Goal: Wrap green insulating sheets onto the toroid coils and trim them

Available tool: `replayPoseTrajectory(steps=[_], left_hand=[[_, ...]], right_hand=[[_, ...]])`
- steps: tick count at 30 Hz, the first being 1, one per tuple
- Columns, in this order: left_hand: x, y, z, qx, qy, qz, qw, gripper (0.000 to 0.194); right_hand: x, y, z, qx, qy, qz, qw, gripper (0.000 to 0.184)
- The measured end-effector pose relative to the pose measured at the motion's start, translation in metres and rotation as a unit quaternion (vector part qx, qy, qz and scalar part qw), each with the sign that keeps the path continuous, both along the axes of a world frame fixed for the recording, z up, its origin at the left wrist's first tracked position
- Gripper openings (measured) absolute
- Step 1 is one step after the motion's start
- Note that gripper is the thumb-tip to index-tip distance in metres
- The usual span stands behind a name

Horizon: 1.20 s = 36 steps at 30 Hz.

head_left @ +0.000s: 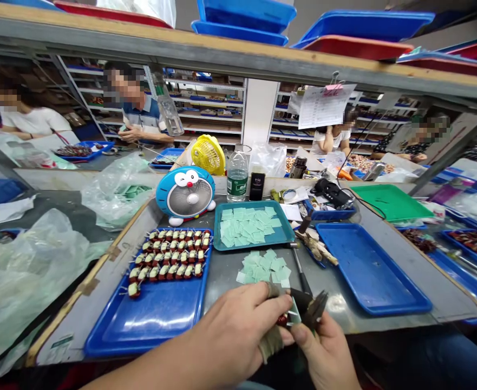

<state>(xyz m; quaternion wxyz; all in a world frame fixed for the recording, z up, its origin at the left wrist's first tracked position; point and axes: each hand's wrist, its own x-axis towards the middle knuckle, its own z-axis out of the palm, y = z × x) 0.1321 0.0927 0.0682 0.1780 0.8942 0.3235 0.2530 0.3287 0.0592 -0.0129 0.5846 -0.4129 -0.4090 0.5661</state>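
My left hand (238, 325) is closed around a small red-wound coil (282, 319) at the table's near edge, a cloth wrap on its thumb. My right hand (323, 346) grips dark pliers (313, 309) whose jaws meet a pale green paper square (294, 313) against the coil. Just beyond the hands lies a loose pile of green squares (265, 268). A teal tray (285, 235) holds many more. To the left, a blue tray (157, 319) carries rows of finished coils (169, 260).
An empty blue tray (368, 271) lies at the right, a green tray (390, 201) behind it. A blue cartoon fan (185, 195), a yellow fan (208, 154) and a water bottle (237, 176) stand at the back. Plastic bags (23, 271) fill the left. Other people work beyond.
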Motion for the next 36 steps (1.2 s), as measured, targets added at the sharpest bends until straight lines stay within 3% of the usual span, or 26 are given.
replayPoseTrajectory(steps=[9,14,18,21,30,36], left_hand=[[0.002,0.004,0.004,-0.006,0.048,-0.009,0.999,0.034],[-0.001,0.007,-0.003,-0.033,0.000,-0.010,0.999,0.039],[-0.004,0.007,-0.008,-0.053,-0.041,-0.012,0.998,0.026],[-0.005,0.006,-0.008,-0.029,-0.040,-0.032,0.998,0.020],[-0.012,0.004,-0.012,0.061,0.012,-0.043,0.997,0.025],[-0.010,0.007,-0.015,0.048,0.027,-0.025,0.998,0.025]], right_hand=[[0.005,-0.002,-0.008,0.008,-0.064,-0.003,0.998,0.037],[0.008,0.002,0.007,-0.008,-0.066,0.057,0.996,0.038],[0.010,0.008,0.018,-0.028,-0.030,0.115,0.993,0.043],[0.008,0.009,0.018,-0.034,-0.007,0.128,0.991,0.043],[-0.002,0.002,0.009,-0.049,0.019,0.129,0.990,0.038],[-0.003,0.004,0.014,-0.023,-0.027,0.111,0.993,0.029]])
